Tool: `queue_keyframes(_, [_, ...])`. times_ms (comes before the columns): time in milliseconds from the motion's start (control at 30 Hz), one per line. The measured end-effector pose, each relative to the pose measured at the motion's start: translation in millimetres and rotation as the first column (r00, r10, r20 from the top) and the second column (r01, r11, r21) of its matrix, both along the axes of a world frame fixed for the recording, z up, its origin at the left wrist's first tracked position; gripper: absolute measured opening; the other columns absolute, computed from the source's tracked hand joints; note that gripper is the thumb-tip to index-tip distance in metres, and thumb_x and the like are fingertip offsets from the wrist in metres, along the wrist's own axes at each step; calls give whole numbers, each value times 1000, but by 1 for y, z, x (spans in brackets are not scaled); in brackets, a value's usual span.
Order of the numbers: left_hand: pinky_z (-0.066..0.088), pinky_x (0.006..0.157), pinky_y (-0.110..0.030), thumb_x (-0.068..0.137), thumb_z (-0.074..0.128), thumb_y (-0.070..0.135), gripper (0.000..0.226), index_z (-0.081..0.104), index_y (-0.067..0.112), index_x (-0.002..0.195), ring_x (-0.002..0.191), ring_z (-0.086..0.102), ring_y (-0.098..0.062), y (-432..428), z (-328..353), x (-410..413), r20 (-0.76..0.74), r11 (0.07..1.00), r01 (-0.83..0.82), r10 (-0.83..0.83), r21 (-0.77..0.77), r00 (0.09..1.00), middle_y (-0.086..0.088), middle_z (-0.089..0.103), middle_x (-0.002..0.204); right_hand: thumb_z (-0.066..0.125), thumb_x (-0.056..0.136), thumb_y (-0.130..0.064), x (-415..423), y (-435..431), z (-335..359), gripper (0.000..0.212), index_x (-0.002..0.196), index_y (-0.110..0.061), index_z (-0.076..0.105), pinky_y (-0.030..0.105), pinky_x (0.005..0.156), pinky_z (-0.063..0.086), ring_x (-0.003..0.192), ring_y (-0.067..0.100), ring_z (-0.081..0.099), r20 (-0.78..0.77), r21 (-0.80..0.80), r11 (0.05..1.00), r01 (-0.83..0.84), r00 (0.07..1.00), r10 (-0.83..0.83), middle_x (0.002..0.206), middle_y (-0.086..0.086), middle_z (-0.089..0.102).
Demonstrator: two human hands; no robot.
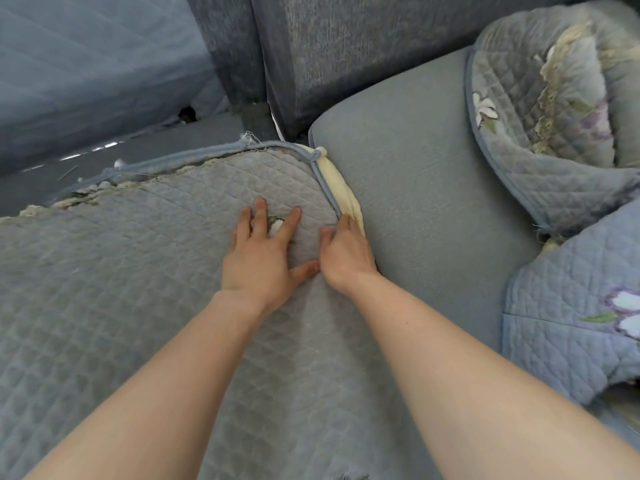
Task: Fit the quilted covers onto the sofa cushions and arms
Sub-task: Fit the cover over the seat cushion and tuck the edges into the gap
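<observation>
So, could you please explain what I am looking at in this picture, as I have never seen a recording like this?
No machine here: a person wears one camera on the head, looking down at their own bare arms. The left hand lies flat, fingers spread, on a grey quilted cover laid over a sofa seat. The right hand appears to pinch that cover's piped edge, next to a bare seat cushion. More flowered covers lie bunched on the right.

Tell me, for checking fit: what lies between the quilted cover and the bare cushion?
In the head view, a cream fabric strip lies there, along the blue piping of the quilted cover.
</observation>
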State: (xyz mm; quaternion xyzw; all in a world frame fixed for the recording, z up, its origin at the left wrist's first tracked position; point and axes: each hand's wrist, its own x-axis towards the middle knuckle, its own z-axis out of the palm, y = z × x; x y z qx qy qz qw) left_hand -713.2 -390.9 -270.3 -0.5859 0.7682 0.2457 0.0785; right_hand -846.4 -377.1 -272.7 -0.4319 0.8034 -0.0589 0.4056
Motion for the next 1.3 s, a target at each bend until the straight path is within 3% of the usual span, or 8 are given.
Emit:
queue_keyframes(100, [25, 114, -50, 59, 38, 86, 98, 16, 48, 146, 144, -1, -29, -4, -3, 7, -69, 1000, -19, 18, -15, 997, -5, 2, 159, 24, 104, -30, 1, 2, -4, 55, 150, -3, 13, 29, 113, 17, 144, 23, 19, 9, -12, 1000, -12, 1000, 12, 159, 10, 13])
queue_keyframes(167, [1, 117, -53, 48, 46, 93, 116, 0, 50, 146, 143, -15, -31, -9, -6, 14, -54, 990, -138, 139, 33, 989, -4, -13, 157, 29, 103, -26, -11, 0, -1, 49, 146, -3, 27, 30, 109, 26, 139, 28, 29, 16, 16, 998, -56, 998, 55, 154, 13, 26])
queue_keyframes(267, [-23, 106, -54, 30, 42, 102, 140, -33, 49, 136, 133, -43, -30, -13, -10, 19, 27, 946, -284, 284, 158, 959, -5, -44, 147, 44, 94, -15, -44, -9, 9, 27, 113, -3, 60, 34, 84, 43, 109, 35, 56, -58, -65, 994, -82, 995, 79, 118, 19, 60])
queue_keyframes(367, [-26, 103, -55, 23, 37, 105, 142, -42, 50, 128, 128, -49, -28, -18, -11, 18, 25, 935, -276, 277, 221, 961, -4, -51, 141, 52, 92, -19, -56, -18, 9, 18, 95, -2, 58, 29, 66, 32, 90, 31, 55, -169, -164, 971, -173, 975, 145, 103, 17, 56])
queue_keyframes(633, [-24, 103, -57, 18, 39, 103, 147, -54, 46, 116, 108, -62, -28, -32, 5, 10, 137, 876, -264, 227, 404, 964, -4, -69, 116, 51, 90, -8, -56, -35, 3, 21, 109, 1, 53, 35, 73, 41, 101, 37, 55, -316, -5, 862, -507, 819, 480, 114, 20, 52])
queue_keyframes(1033, [-27, 100, -57, 15, 33, 103, 147, -56, 44, 115, 107, -63, -28, -38, 6, 6, 174, 855, -260, 202, 449, 964, -5, -69, 116, 59, 83, -12, -68, -66, -21, 24, 105, -1, 59, 33, 92, 35, 109, 32, 49, -302, 107, 598, -794, 547, 780, 115, 15, 52])
queue_keyframes(1200, [-26, 101, -59, 19, 37, 102, 146, -59, 42, 112, 110, -62, -32, -39, 12, 6, 199, 844, -260, 186, 469, 962, -8, -69, 117, 36, 96, -25, -96, -51, -14, 51, 146, -14, 30, 43, 114, 2, 140, 22, 16, -460, 211, 352, -912, 225, 859, 151, 4, 21])
queue_keyframes(1300, [-28, 100, -58, 20, 36, 102, 145, -60, 41, 110, 109, -62, -32, -40, 12, 5, 204, 844, -261, 184, 468, 962, -8, -69, 117, 22, 99, -29, -92, -50, -14, 58, 152, -10, 7, 49, 102, -29, 145, 28, -18, -475, 382, 268, -885, 61, 878, 160, 6, -4])
